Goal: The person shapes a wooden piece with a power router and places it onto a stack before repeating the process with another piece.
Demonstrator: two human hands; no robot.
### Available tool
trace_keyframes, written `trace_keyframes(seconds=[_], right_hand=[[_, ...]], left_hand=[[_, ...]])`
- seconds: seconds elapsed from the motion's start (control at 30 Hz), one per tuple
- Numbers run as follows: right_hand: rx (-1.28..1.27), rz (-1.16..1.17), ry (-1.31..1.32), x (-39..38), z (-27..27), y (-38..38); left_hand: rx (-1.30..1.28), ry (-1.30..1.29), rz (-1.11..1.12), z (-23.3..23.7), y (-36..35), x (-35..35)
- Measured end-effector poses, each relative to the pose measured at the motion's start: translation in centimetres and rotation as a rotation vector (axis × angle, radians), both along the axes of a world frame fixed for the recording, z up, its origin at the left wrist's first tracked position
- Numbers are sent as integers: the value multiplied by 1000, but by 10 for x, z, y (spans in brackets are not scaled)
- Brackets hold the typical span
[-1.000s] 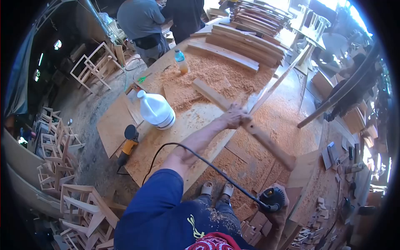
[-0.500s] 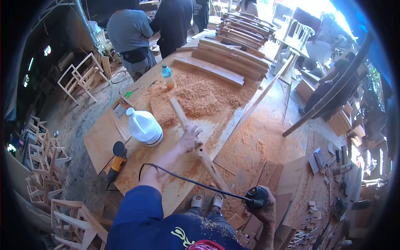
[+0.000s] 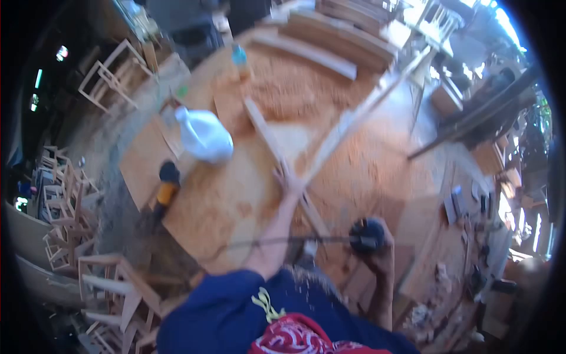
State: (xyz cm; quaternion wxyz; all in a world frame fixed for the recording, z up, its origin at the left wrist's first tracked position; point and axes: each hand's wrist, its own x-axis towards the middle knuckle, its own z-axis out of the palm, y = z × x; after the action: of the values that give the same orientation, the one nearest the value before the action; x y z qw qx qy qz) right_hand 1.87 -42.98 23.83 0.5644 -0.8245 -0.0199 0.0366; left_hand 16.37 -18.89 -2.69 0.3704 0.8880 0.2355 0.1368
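Note:
A long wooden strip (image 3: 268,134) lies at a slant across the workbench (image 3: 203,227), and its near end juts past the bench edge. My left hand (image 3: 289,182) is closed around the strip near its middle; motion blurs the fingers. In my right hand (image 3: 382,245) is a black corded power tool (image 3: 366,234), held up to the right of the strip and apart from it. Its round end and cord face me, while its working end is hidden. The cord runs left across my forearm.
On the bench are a white jug (image 3: 207,138), a bottle with a blue label (image 3: 239,58), sawdust (image 3: 289,85) and stacked boards (image 3: 330,32). A yellow and black power tool (image 3: 165,192) lies at the left edge. Wooden chair frames (image 3: 121,289) stand left; offcuts lie right.
The view has tilted and blurred. My left hand has shifted slightly along the strip toward its near end. My right hand still holds the power tool, now a little higher.

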Motion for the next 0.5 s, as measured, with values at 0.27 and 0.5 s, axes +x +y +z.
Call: trace_keyframes(seconds=[0.27, 0.5], right_hand=[[-39, 4, 63, 2, -21, -14], [-88, 22, 64, 12, -24, -15]], left_hand=[[-320, -282, -27, 66, 21, -31], [-85, -263, -381, 87, 35, -68]])
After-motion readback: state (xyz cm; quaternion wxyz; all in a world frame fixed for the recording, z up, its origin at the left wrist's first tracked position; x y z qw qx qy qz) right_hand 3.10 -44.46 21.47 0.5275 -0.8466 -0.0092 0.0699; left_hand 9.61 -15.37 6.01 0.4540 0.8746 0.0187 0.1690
